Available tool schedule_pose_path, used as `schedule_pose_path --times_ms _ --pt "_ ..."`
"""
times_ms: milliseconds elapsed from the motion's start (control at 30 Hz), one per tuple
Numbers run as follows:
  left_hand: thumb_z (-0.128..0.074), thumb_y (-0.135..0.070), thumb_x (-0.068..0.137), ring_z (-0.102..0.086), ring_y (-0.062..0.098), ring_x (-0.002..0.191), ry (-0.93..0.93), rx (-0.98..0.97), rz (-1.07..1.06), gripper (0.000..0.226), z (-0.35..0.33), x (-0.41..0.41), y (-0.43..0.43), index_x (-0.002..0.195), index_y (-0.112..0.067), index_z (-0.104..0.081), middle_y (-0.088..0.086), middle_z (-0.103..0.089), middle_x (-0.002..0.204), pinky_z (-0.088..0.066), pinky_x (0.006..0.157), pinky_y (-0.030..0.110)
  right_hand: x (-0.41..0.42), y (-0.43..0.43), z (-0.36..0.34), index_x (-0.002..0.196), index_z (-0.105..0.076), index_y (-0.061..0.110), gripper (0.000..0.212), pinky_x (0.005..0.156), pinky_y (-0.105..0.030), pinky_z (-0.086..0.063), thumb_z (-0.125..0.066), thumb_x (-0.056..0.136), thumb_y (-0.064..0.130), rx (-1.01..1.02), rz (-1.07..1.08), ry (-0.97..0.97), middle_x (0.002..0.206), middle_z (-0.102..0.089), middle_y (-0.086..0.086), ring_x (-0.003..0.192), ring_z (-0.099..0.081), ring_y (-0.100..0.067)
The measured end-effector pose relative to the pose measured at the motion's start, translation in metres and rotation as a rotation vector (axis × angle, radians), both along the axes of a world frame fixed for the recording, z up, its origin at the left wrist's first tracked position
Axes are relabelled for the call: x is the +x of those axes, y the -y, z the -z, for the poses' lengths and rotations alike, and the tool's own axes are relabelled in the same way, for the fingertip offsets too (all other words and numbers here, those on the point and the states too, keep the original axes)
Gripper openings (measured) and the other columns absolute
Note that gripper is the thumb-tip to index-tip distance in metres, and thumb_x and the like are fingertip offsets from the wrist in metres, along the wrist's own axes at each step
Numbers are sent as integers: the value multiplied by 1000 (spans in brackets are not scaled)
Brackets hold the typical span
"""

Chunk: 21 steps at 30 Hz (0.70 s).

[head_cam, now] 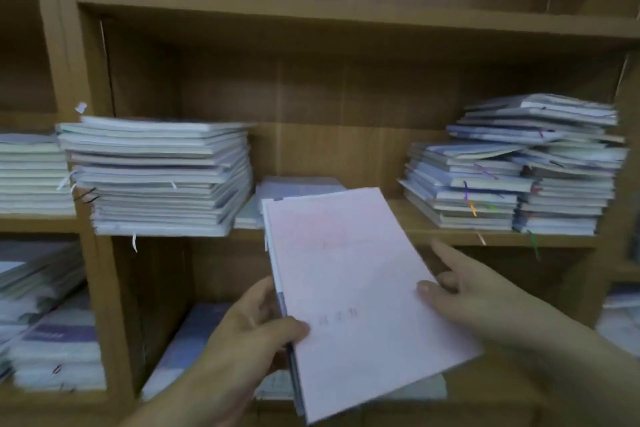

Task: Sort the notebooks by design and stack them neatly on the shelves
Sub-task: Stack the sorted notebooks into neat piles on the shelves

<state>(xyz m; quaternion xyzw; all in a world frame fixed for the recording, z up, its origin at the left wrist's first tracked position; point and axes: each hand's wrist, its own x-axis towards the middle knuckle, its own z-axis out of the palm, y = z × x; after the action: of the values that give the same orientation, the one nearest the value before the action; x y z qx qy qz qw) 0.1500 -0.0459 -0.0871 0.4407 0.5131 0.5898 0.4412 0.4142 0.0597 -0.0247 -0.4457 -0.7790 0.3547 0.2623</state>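
Pink notebook (353, 288) is held in front of the middle shelf (433, 236), my left hand (249, 326) grips its left edge and my right hand (485, 291) pinches its right edge, forefinger straight.

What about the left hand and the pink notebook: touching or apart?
Touching. Head view: the left hand grips the pink notebook, thumb pressed on its cover.
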Motion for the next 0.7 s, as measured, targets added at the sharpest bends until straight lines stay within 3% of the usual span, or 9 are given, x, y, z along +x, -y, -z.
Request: schedule_pose_path --times_ms 100,233,300,367,433,600,700 --pt "-80 -4 79 -72 17 106 -195 34 -42 55 41 9 9 125 -27 -62 -6 -77 110 -59 84 31 11 12 57 152 -33 41 68 113 -38 -44 -60 91 28 70 -31 26 138 -57 25 127 -55 0" --pt "-73 -5 90 -72 3 98 -327 19 -65 48 79 21 5 123 -37 -56 -12 -70 115 -58 76 18 16 22 121 132 -37 42 51 94 -14 -45 -63 96 16 15 103 3 117 -53 35 106 -56 9" --pt "-71 -15 93 -69 -5 94 -379 -1 -98 44 90 26 -9 119 -46 -54 -21 -65 116 -57 72 15 11 16 138 131 -34 42 52 93 -19 -44 -63 97 14 0 199 -1 109 -51 33 99 -55 6" --pt "-69 -27 95 -64 -11 95 -473 4 -154 38 98 29 -29 116 -52 -51 -32 -62 112 -54 71 13 5 3 147 128 -32 38 52 93 -28 -48 -62 96 9 -8 264 -7 108 -54 25 103 -57 -2" --pt "-66 -35 96 -60 -10 99 -554 24 -208 36 104 32 -51 121 -54 -47 -37 -59 112 -50 75 13 -1 -12 153 126 -27 38 54 82 -24 -47 -61 96 8 38 306 -2 104 -51 24 94 -56 -1" --pt "-60 -26 100 -61 3 109 -648 132 -299 38 118 40 -111 132 -44 -48 -20 -65 121 -54 91 28 -12 -64 166 138 -23 30 61 73 -27 -49 -60 95 8 150 351 -9 103 -57 11 88 -58 -7" --pt "-57 -23 101 -59 1 109 -683 174 -310 42 132 44 -139 129 -51 -41 -21 -62 121 -53 91 26 -7 -92 182 138 -27 28 59 75 -29 -51 -62 95 9 177 349 -38 102 -59 13 87 -60 -6"
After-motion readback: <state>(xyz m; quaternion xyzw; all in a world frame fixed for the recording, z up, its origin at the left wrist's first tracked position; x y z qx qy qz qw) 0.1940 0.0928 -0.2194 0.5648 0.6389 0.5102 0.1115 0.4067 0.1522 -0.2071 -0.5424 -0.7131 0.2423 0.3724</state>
